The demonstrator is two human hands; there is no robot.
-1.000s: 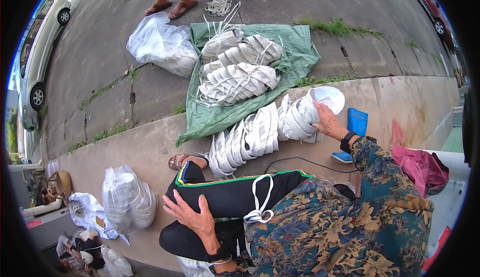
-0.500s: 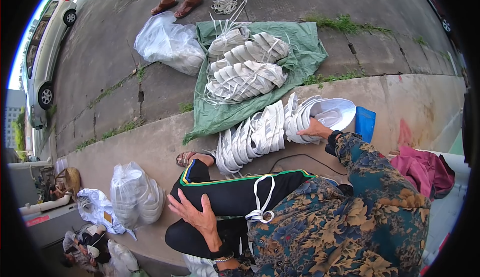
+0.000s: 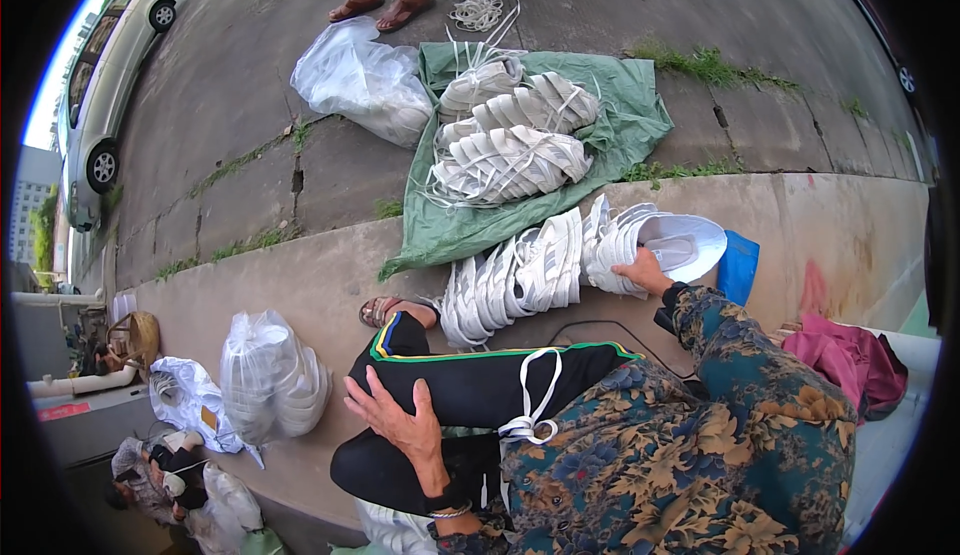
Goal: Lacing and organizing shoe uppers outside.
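My right hand (image 3: 645,273) is closed on the edge of the last white shoe upper (image 3: 672,235) in a row, its fingertips partly hidden. Beside it, a nested stack of white and grey shoe uppers (image 3: 515,275) lies on the concrete along my leg. My left hand (image 3: 408,427) hovers over my black trousers, fingers spread and nothing in it. A white cord (image 3: 530,410) tied in a bow hangs at my waist.
Bundles of tied shoe uppers (image 3: 515,160) rest on a green sheet (image 3: 400,245). Clear plastic bags (image 3: 272,375) of uppers stand nearby. Another person's sandalled feet (image 3: 400,13) are at the top. A blue object (image 3: 738,267) and magenta cloth (image 3: 850,355) lie at right.
The view has shifted slightly, moving the scene a little to the right at the top. My right hand stays on the shoe upper, and my left hand stays spread over my leg.
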